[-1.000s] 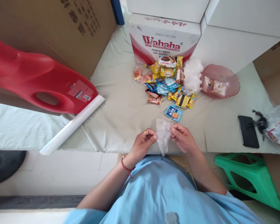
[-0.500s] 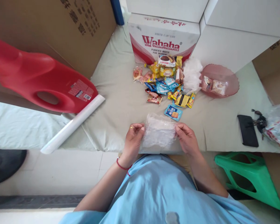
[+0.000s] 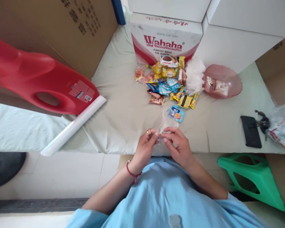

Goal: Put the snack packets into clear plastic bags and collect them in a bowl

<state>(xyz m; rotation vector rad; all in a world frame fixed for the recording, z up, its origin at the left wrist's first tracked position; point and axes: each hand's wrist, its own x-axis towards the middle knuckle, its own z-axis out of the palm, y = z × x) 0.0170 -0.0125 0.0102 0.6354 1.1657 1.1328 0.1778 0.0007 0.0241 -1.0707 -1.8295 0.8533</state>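
Close to the table's front edge, my left hand (image 3: 147, 143) pinches a clear plastic bag (image 3: 165, 121) between thumb and finger. My right hand (image 3: 177, 144) is right beside it, its fingertips on the gathered part of the same bag and its other fingers slightly bent. The bag is bunched between the hands and spreads away from me, its far end reaching a blue snack packet (image 3: 176, 114). Behind that lies a pile of small wrapped snacks (image 3: 166, 86) in yellow, blue and red. A bunch of clear plastic bags (image 3: 195, 75) rests against the pile's right side.
A pink bowl (image 3: 235, 83) holds a few wrapped snacks. Boxes, including a Wahaba-style water carton (image 3: 166, 38), line the back. On the left are a red jug (image 3: 61, 85) and a white roll (image 3: 73, 126); on the right, a black phone (image 3: 251, 131), keys and a green stool (image 3: 254, 180).
My hands have come together from the two sides of the bag. The bag, spread flat and wide before, is now gathered between them and extends toward the blue packet.
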